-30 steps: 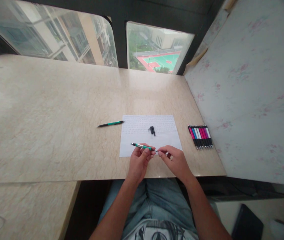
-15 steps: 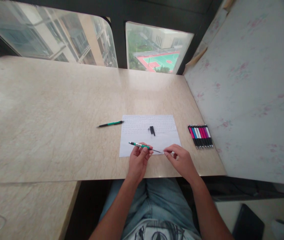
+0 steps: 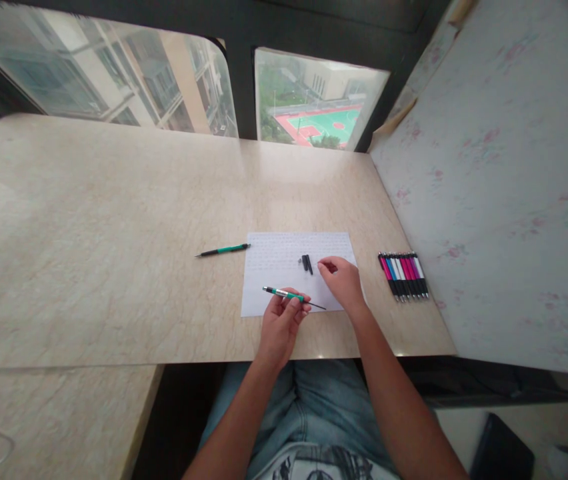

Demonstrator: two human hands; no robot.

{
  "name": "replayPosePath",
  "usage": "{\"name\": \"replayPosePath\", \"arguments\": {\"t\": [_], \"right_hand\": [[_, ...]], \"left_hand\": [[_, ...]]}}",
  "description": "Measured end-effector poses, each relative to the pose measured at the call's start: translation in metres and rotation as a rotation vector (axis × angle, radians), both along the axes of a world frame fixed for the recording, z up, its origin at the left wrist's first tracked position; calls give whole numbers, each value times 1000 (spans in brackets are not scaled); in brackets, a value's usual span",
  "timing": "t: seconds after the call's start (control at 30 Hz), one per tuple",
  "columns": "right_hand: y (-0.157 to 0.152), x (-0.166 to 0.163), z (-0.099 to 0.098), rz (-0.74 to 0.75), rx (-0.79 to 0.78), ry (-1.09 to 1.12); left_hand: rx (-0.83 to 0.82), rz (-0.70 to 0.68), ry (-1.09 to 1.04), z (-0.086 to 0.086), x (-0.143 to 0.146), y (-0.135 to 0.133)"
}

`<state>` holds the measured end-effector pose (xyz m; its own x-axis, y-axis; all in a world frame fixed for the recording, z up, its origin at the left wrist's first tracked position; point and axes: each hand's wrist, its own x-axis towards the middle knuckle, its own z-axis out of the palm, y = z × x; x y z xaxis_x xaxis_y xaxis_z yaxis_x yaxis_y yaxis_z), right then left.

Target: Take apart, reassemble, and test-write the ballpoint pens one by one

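My left hand (image 3: 278, 330) is closed around a green pen barrel (image 3: 280, 293) with a silver band and a dark end pointing left. From the barrel's right end a thin dark refill (image 3: 318, 307) sticks out over the paper. My right hand (image 3: 343, 285) hovers above the right part of the written sheet of paper (image 3: 259, 280), thumb and fingertips pinched; whatever they hold, if anything, is too small to make out. Just left of those fingertips lie two short black pen parts (image 3: 307, 264) and a tiny piece (image 3: 300, 261) beside them.
A whole green and black pen (image 3: 224, 251) lies at the paper's upper left edge. On the right, a row of several pens (image 3: 403, 275) in pink, blue, white and purple lies near the papered wall (image 3: 484, 200). Windows border the back of the marbled tabletop (image 3: 114, 233).
My right hand has moved away from the refill's tip, up and left toward the black pen parts. My left hand keeps the pen barrel in nearly the same place.
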<state>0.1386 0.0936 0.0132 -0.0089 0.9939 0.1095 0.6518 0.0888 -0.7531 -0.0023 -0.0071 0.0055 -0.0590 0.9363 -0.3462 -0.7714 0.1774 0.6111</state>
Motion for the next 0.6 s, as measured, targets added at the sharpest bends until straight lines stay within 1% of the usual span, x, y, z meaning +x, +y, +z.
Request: {"name": "replayPosePath", "arguments": {"t": [0.13,0.27,0.33,0.43,0.5,0.6], "right_hand": [[7,-7,1,7,2,13],[-5,-4,9,61,-5,55],[-17,1,16,131,-48,93],[-37,10,30,319,-143,119],[-48,15,37,428,-176,105],[-58,22,44,483,-198,70]], "left_hand": [[-7,3,-2,1,0,0],[-16,6,-5,1,0,0],[-14,6,-11,1,0,0],[-1,9,-15,-1,0,0],[6,13,-12,-2,0,0],[9,9,-9,-2,1,0]]}}
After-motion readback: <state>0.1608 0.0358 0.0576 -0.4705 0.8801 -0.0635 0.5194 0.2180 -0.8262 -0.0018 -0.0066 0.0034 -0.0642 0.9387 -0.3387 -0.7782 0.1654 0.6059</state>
